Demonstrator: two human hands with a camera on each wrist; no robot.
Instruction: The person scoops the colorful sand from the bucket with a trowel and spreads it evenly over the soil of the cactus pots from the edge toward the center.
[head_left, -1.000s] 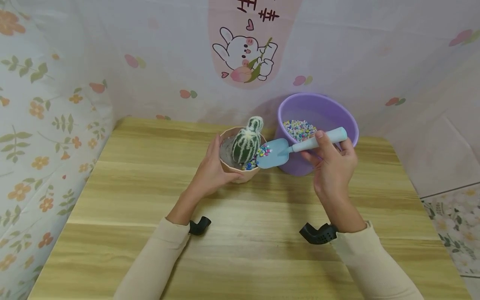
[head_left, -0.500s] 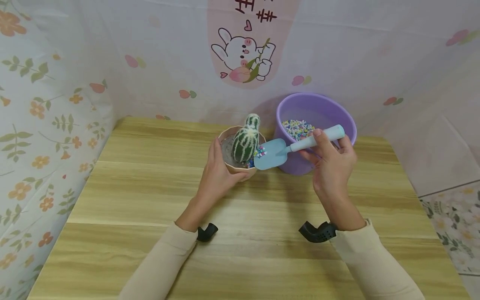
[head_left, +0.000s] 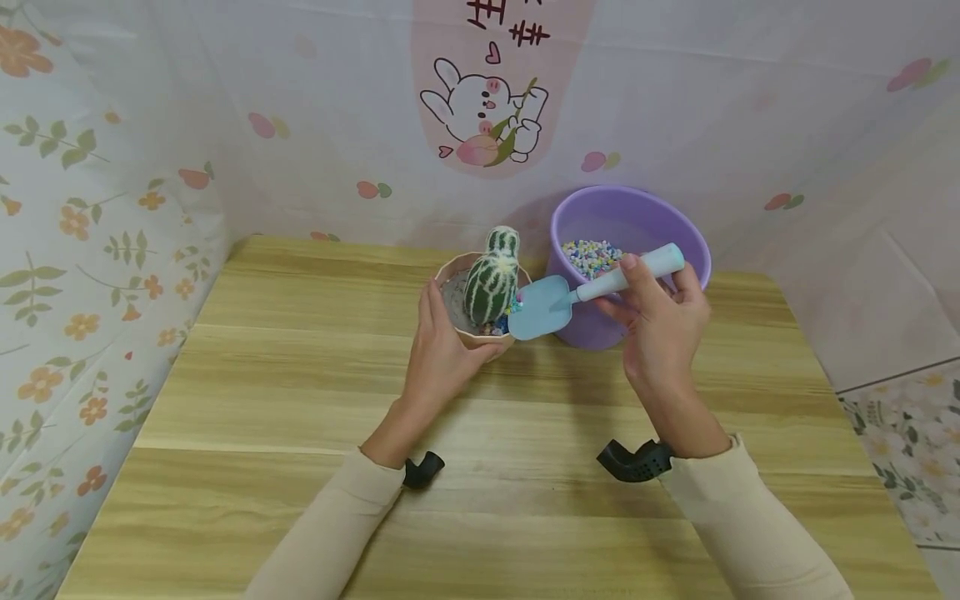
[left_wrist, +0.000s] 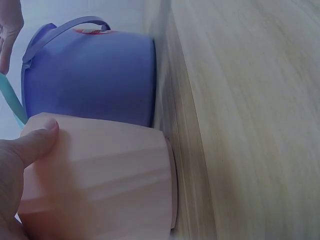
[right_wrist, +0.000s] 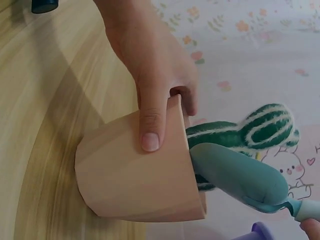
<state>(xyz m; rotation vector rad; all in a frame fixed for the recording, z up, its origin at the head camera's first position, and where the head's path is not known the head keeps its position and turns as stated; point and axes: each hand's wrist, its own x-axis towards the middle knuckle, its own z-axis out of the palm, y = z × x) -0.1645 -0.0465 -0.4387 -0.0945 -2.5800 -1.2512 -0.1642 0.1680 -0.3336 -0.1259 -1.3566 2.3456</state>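
My left hand point(head_left: 437, 354) grips a peach-coloured flowerpot point(right_wrist: 140, 180), its thumb on the outer wall and its fingers round the far side at the rim. A green, white-striped cactus point(head_left: 491, 287) stands in the grey filling of the pot. Several colourful beads point(head_left: 495, 327) lie at the cactus's base on the right. With thumb and fingers my right hand point(head_left: 663, 333) holds the pale handle of a light blue hand trowel point(head_left: 542, 310). The trowel's blade tilts down over the pot's right rim, a few beads at its tip.
A purple bucket point(head_left: 592, 331) with colourful beads point(head_left: 591, 257) inside stands right of the pot, behind the trowel. The wooden table point(head_left: 300, 400) backs onto a patterned cloth point(head_left: 315, 125). A black wrist mount sits on each arm.
Most beads on the trowel's blade have slid off toward the pot. The trowel has shifted slightly left and tilted. The cactus leans less to the right, and my left wrist has moved right.
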